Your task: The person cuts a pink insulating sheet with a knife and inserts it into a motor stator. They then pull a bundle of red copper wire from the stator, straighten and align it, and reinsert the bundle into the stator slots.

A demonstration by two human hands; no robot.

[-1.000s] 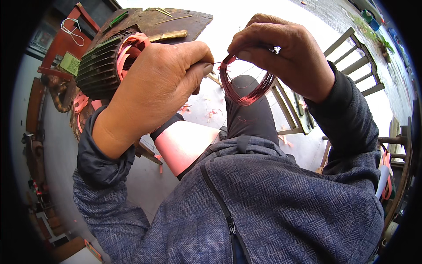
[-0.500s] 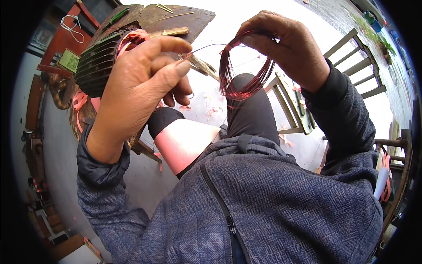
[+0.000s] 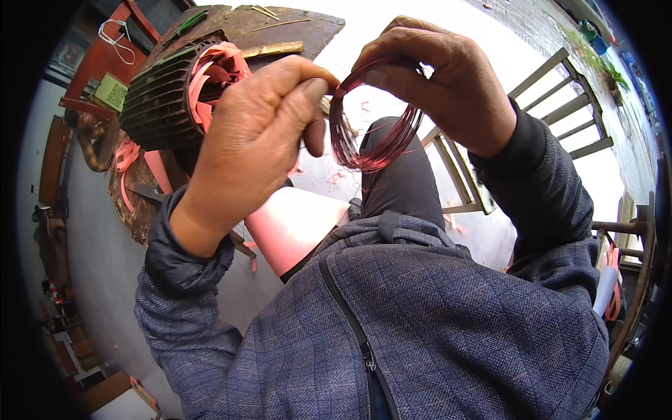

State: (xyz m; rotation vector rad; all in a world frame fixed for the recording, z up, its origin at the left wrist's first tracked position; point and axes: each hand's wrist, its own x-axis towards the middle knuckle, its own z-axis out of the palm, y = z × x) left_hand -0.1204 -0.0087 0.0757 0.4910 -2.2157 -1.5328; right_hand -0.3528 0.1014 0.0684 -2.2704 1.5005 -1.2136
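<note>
Left hand (image 3: pixel 259 133) closed in, wire coil (image 3: pixel 371 133) half-hidden — right hand (image 3: pixel 441 84)

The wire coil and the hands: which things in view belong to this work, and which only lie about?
In use:
left hand
right hand
red wire coil

Lying about:
finned motor housing
wooden chair
pink strips

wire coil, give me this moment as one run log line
left hand: pinching wire coil | right hand: holding coil's top | coil: raised over lap | finned motor housing: on bench, behind left hand
</note>
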